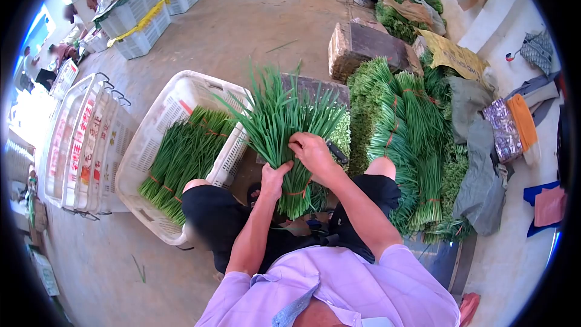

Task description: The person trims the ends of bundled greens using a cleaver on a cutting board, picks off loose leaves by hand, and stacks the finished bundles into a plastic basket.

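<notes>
Grasping slender-leaved green bundle [296,172] in left hand [276,180], pinching its leaves with right hand [311,152], above lap; beside slotted white plastic crate [134,166], near stacked crates [82,145] marked with red, illegible characters.

The person wears a light lilac shirt [363,278] with short, loose sleeves that end above the elbows, leaving the forearms bare. Its front opening shows a folded strip [295,306] of greyish-blue cloth, paler at one edge, and creases run across the chest. Below are black shorts [206,212] with wide, wrinkled legs, ending around the bare, rounded knees. The right hand [275,180] and left hand [313,152] are bare, with slender fingers. Part of a dark shoe [253,192] shows, its shape too small to tell.
</notes>
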Demonstrator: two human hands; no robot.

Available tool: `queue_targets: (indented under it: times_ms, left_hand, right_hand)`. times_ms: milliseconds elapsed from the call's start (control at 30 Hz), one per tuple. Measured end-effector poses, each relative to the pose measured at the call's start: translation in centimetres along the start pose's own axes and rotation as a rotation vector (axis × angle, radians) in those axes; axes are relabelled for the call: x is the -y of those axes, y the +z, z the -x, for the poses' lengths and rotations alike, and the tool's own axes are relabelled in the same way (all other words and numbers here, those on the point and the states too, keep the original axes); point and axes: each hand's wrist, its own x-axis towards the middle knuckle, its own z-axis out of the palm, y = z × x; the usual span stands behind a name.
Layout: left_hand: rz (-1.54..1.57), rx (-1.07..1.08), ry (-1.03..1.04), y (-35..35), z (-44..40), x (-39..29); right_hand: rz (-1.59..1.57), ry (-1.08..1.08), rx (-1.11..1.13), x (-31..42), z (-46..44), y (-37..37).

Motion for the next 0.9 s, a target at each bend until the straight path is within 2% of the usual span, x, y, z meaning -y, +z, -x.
queue_targets:
  times_ms: [67,133,167,200,300,333,400,467,533,667,733,800,900]
  left_hand:
    - [-0.022,0.006,-0.004,0.0,0.2,0.0]
    - [-0.061,-0.003,0.024,-0.2,0.0,0.2]
    - [-0.061,-0.002,0.026,-0.2,-0.2,0.3]
    - [-0.037,-0.003,0.014,-0.2,-0.2,0.4]
    - [-0.018,0.003,-0.001,-0.1,-0.1,0.6]
    - [-0.011,0.002,0.004,0.0,-0.2,0.7]
    - [-0.039,0.013,0.013,0.0,-0.2,0.8]
    - [-0.069,0.018,0.022,-0.2,-0.1,0.8]
    - [-0.13,0.015,0.028,-0.2,0.1,0.6]
    - [-0.182,-0.002,0.028,-0.2,0.4,0.4]
    - [-0.197,0.007,0.044,-0.3,0.2,0.6]
    - [-0.257,0.002,0.073,-0.4,0.0,0.9]
    - [-0.333,0.0,0.093,0.0,0.3,0.6]
  right_hand:
    - [0.026,0.009,0.03,-0.1,0.1,-0.1]
    - [-0.793,0.561,0.069,1.5,-0.3,-1.3]
    - [-0.921,0.491,-0.031,0.1,-0.5,-1.3]
    - [-0.92,0.492,-0.03,0.2,-0.8,-1.5]
    - [-0.612,0.264,-0.141,0.6,-1.0,-1.7]
    - [-0.61,0.265,-0.149,0.9,-0.9,-1.8]
    - [-0.307,0.003,-0.159,1.2,-0.8,-1.8]
    - [-0.245,-0.005,-0.17,0.5,-0.9,-1.4]
    - [0.298,-0.216,-0.227,-0.9,-1.2,-1.0]
    - [0.27,-0.272,-0.165,-1.9,-1.8,-1.2]
    - [-0.572,0.47,-0.073,0.6,-2.0,-2.8]
    - [-0.903,0.428,-0.152,-0.6,-2.3,-3.7]
    - [-1.038,0.355,-0.067,1.7,-2.0,-6.0]
